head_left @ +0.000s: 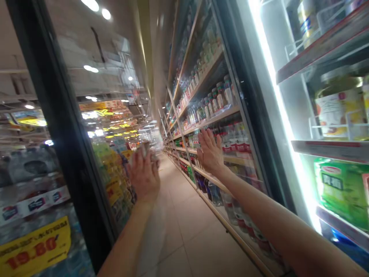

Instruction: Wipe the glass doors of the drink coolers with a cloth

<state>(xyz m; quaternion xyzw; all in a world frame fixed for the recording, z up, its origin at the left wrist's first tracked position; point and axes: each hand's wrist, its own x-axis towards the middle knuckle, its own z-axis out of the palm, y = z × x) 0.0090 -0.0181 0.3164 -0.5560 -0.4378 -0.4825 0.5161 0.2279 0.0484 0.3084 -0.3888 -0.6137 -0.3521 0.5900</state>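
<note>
A glass door [173, 234] with a dark frame stands swung open before me. My left hand [142, 175] is on its pane, pressing a crumpled greyish cloth [155, 158] that shows past the fingers. Motion blur and the hand itself hide most of the cloth. Farther right, my right hand [210, 152] lies flat against the same pane, fingers stretched and holding nothing. Bottles and an aisle appear in the glass behind both hands, partly as reflections.
At the right, a lit fridge has shelves [331, 150] with jars [340, 104] and a green pack [340, 188]. Stacked bottle packs [31, 192] with a yellow price sign [37, 246] stand left, beyond the dark door frame [69, 134].
</note>
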